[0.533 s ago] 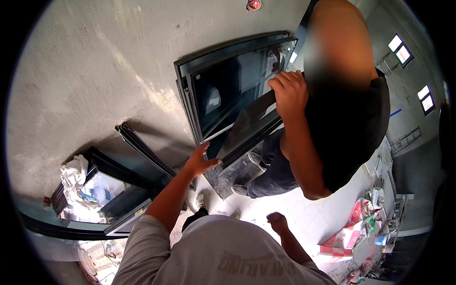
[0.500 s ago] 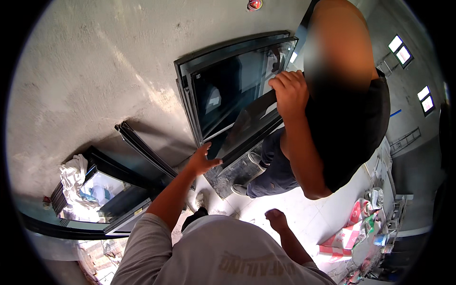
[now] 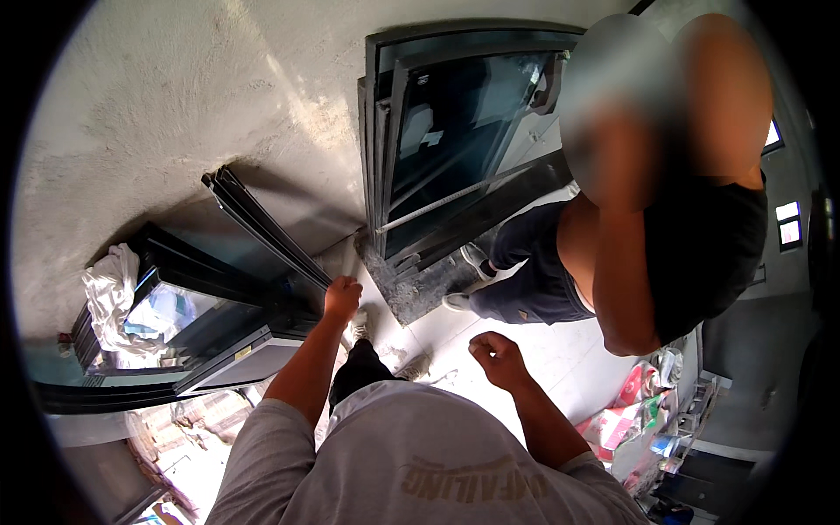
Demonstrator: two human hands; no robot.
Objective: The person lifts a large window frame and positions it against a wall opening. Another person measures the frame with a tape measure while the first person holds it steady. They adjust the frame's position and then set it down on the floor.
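Drawn back toward the body since half a second ago, the left hand [image 3: 342, 298] has left the lower corner of the leaning glass panels [image 3: 468, 122], and its spread fingers have curled in. Over the feed I also see the right hand [image 3: 497, 360] held farther forward, and the co-worker [image 3: 709, 254] with a forearm raised, that hand now lost in the blur.

Writing comes first for me: tan block lettering [image 3: 477, 479] crosses the light shirt [image 3: 394, 437], upside down from my viewpoint. One small pale mark [image 3: 423, 80] sits in the upper left corner of the front pane, too tiny for me to make out, and a yellow label [image 3: 243, 353] shows on a frame at lower left.

As for the grip, the left fingers bend inward right by the lower end of the dark narrow frames [image 3: 262, 223]; I cannot tell whether they touch or clasp that end. The right hand makes a loose fist in mid-air, with nothing visible in it. From both hands, the glass panels stand well apart, farther ahead, tilted against the grey wall [image 3: 157, 105], their lower edge beside a dark board [image 3: 420, 284] on the floor.
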